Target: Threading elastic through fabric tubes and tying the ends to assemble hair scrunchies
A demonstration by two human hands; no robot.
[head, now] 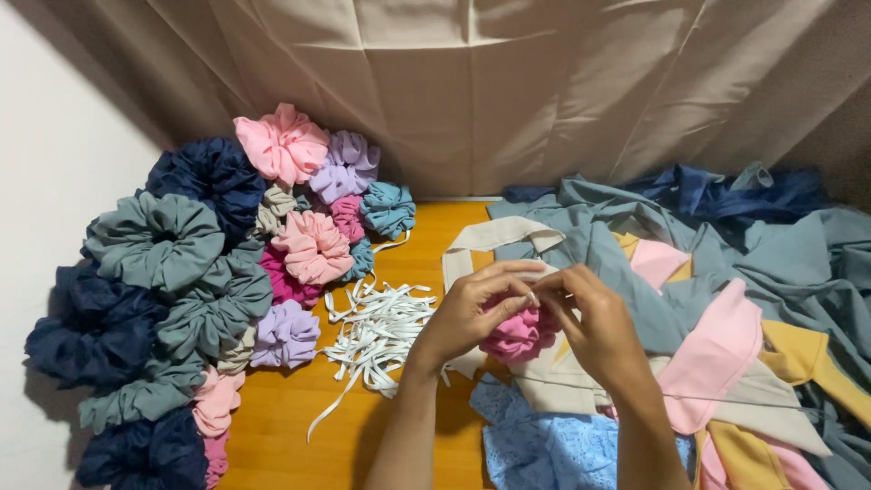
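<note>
My left hand [472, 311] and my right hand [594, 322] meet over the middle of the floor, fingertips pinched together on a gathered magenta-pink scrunchie [519, 336]. The scrunchie hangs bunched below my fingers, partly hidden by both hands. Under my hands lie a beige fabric strip [494, 238] and a piece of light blue lace cloth [544, 445]. A thin thread [726, 402] runs from my right hand out to the right over the cloth.
A heap of finished scrunchies [204, 272] in navy, grey-teal, pink and lilac fills the left. Cut white elastic pieces [376, 331] lie on the wooden floor [290, 426]. Teal, pink, yellow and blue fabric pieces [744, 299] pile at the right. A beige curtain [508, 91] hangs behind.
</note>
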